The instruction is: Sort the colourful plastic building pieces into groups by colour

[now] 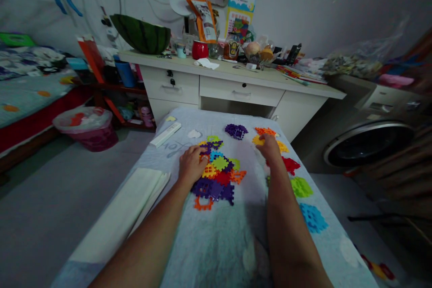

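A low table under a pale blue cloth (pixel 219 238) carries several flat, toothed plastic tiles. My left hand (pixel 191 164) rests, fingers curled, on the left edge of a joined cluster of purple, yellow, green and orange tiles (pixel 219 176); a purple tile sits at its fingertips. My right hand (pixel 269 146) lies palm down over the orange and yellow tiles (pixel 266 134) at the far right, its fingers hidden from view. Sorted piles lie apart: purple (pixel 236 131), red (pixel 290 164), green (pixel 301 186), blue (pixel 313 217).
A white remote-like bar (pixel 165 134) and a folded white sheet (pixel 128 209) lie on the table's left. Beyond stands a cluttered white desk (pixel 236 83) with half a watermelon (pixel 141 33). A pink bin (pixel 86 127) and a bed are left, a washing machine (pixel 367 144) right.
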Available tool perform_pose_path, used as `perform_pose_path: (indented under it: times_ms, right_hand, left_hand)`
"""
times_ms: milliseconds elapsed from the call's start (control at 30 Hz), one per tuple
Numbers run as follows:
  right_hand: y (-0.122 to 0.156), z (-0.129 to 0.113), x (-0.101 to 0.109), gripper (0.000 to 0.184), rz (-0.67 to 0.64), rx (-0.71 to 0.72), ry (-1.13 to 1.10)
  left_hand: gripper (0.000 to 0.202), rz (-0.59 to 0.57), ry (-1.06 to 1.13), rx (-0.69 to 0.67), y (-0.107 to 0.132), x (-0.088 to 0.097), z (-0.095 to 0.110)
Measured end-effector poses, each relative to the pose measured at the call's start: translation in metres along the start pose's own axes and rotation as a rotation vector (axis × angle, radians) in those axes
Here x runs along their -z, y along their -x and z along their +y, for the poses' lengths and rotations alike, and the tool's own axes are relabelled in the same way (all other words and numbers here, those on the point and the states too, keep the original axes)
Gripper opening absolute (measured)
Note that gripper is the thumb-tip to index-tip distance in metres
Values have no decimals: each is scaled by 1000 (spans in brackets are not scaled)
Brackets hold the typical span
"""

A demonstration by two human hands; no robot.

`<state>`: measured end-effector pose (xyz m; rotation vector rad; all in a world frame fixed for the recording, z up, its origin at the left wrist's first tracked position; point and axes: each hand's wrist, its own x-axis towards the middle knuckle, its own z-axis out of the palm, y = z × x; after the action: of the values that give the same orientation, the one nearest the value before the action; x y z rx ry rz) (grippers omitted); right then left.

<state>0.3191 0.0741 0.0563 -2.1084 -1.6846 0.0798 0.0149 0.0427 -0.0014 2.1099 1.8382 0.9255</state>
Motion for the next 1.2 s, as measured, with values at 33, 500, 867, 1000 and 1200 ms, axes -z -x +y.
perform_pose_path:
  times_ms: [33, 500, 867, 1000, 1200]
  right_hand:
    - [-1, 5, 3, 30, 36, -55, 16]
    - [2, 7, -2, 42, -21, -225, 143]
    - [11, -46, 8, 27, -286, 208, -108]
    - [28, -86, -2, 27, -545, 437, -183]
    - [41, -108, -9, 50, -672, 610, -28]
  left_hand:
    - [26, 1, 1, 0, 0, 0, 0]
    - [27, -16, 2, 24, 1, 4, 4]
    - [28, -24, -10, 19, 0, 1, 0]
    - [28, -19, -7, 26, -1, 1, 0]
    - [28, -31, 2, 5, -3, 2, -1]
